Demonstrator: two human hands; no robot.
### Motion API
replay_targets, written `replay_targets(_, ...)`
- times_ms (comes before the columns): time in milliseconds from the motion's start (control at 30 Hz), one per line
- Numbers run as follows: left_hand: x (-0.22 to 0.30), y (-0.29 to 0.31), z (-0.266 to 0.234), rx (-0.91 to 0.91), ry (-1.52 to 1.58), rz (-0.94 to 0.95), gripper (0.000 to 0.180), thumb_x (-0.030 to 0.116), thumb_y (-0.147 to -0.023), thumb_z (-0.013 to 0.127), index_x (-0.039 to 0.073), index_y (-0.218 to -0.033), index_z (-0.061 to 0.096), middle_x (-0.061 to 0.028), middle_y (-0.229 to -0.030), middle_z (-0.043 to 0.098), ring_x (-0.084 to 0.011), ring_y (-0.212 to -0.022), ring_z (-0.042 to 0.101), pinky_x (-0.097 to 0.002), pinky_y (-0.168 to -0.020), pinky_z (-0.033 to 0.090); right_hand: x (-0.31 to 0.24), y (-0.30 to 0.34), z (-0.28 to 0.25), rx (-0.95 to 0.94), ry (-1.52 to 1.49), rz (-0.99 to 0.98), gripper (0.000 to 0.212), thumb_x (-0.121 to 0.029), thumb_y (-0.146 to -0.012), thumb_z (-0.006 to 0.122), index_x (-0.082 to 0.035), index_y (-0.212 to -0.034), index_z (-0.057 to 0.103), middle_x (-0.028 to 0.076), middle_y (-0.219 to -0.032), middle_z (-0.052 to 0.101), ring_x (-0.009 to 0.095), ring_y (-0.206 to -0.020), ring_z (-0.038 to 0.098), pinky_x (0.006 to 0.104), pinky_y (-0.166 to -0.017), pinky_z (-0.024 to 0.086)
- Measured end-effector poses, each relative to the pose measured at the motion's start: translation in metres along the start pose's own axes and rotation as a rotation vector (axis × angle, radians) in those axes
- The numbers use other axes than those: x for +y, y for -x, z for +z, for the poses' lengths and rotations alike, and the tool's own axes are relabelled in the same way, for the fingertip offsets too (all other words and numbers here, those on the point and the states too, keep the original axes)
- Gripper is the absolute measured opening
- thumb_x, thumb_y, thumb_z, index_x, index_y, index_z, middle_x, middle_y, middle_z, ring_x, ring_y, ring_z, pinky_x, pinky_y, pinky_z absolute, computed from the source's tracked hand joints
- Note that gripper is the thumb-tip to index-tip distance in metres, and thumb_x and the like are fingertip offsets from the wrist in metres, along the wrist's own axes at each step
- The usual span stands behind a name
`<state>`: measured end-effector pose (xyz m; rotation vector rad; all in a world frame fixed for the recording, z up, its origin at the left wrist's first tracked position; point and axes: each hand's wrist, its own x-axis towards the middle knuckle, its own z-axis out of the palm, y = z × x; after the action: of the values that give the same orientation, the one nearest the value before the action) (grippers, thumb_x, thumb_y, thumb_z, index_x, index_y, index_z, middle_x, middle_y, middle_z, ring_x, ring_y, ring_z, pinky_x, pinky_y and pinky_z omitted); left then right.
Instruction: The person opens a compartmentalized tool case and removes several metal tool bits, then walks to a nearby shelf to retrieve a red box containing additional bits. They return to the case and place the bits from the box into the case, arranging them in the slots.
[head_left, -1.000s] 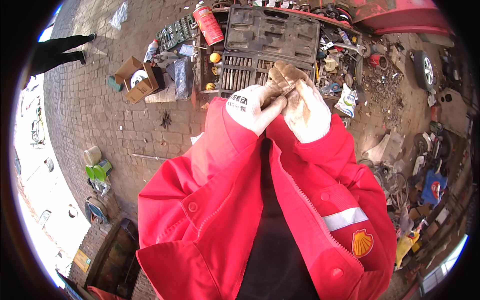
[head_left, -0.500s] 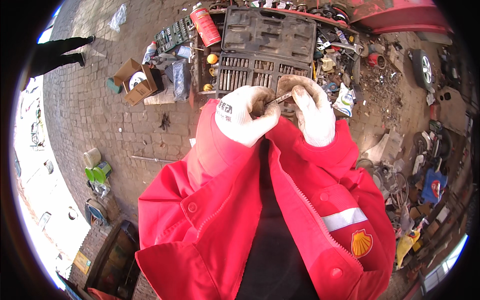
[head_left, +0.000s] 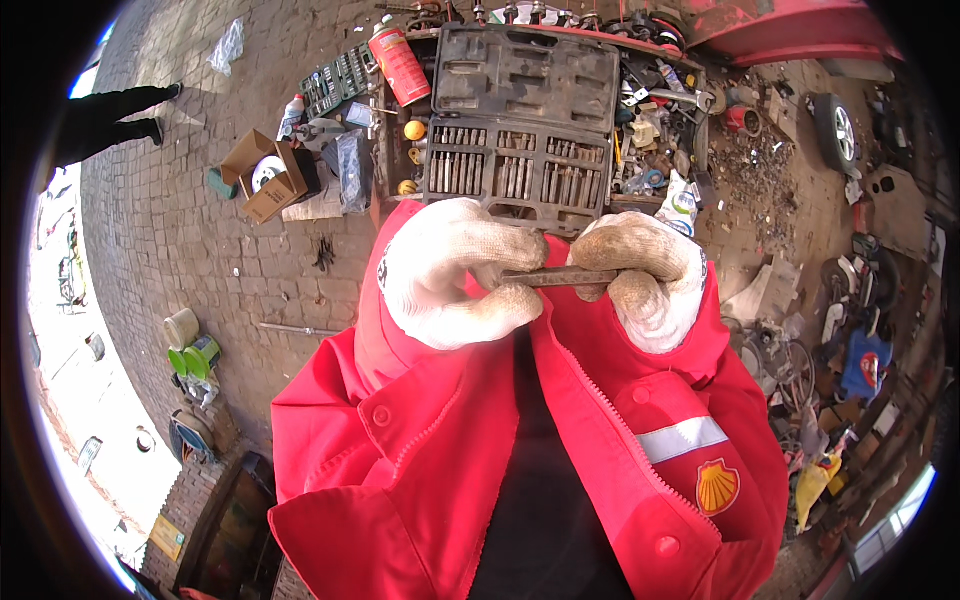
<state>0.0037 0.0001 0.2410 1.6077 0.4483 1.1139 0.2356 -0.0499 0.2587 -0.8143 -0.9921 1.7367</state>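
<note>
Close to my chest, both hands, in soiled white work gloves, hold one long metal bit [head_left: 562, 277] level between them. My left hand [head_left: 455, 275] pinches its left end between thumb and fingers. The fingers of my right hand [head_left: 645, 275] are closed round its right end. Just beyond the hands lies a dark bit set case [head_left: 525, 85], opened out with its lid at the far side. Rows of metal bits [head_left: 460, 172] sit in its compartments; my gloves and sleeves come up to its near edge.
A red spray can [head_left: 402, 65] stands left of the case, near an orange ball [head_left: 414, 130]. Loose tools, including a wrench [head_left: 683, 97], crowd the right side. A cardboard box [head_left: 265, 180] rests on the brick floor. A person's legs [head_left: 125, 115] show at far left.
Both hands have come down toward my chest and away from the case. The bit has turned from slanted to nearly level, and more of the case's bits show.
</note>
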Motion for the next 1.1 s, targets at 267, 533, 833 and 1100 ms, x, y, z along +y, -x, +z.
replay_targets(267,-0.004,0.0,-0.007,0.032,-0.104,-0.019,0.036,0.008,-0.075,0.083,0.0,-0.106,0.067,-0.0097,-0.079,0.064,-0.0187,-0.057,0.06,-0.0301,-0.052,0.045,0.005,-0.015,-0.008,-0.044,0.369,-0.258,0.046,-0.039,-0.092,0.069,0.002,-0.113,0.071,0.016,-0.103,0.071,0.026,-0.093,0.07,0.0368,-0.081,0.056)
replay_targets(533,-0.006,0.001,-0.007,0.109,-0.119,-0.13,0.034,0.008,-0.075,0.081,0.0,-0.106,0.068,-0.0092,-0.079,0.063,-0.0184,-0.061,0.06,-0.0294,-0.055,0.045,0.0,-0.022,-0.001,0.062,0.225,-0.111,0.04,-0.029,-0.09,0.074,0.003,-0.113,0.071,0.013,-0.103,0.071,0.023,-0.094,0.069,0.0337,-0.083,0.055)
replay_targets(833,-0.033,0.007,-0.003,0.366,-0.077,-0.582,0.026,0.002,-0.086,0.07,-0.004,-0.111,0.065,-0.0043,-0.087,0.066,-0.008,-0.074,0.058,-0.0219,-0.066,0.046,0.047,-0.069,-0.019,0.416,-0.017,0.152,0.043,-0.026,-0.083,0.08,0.004,-0.113,0.068,0.008,-0.099,0.072,0.014,-0.084,0.065,0.0267,-0.079,0.052)
replay_targets(1100,-0.087,0.031,-0.031,0.736,-0.097,-0.715,0.028,0.009,-0.094,0.065,-0.003,-0.119,0.064,-0.0032,-0.099,0.067,-0.0082,-0.088,0.06,-0.0229,-0.082,0.049,0.126,-0.113,-0.081,0.466,0.313,0.26,0.034,-0.024,-0.091,0.073,0.001,-0.114,0.07,0.005,-0.097,0.073,0.01,-0.08,0.065,0.0243,-0.074,0.051)
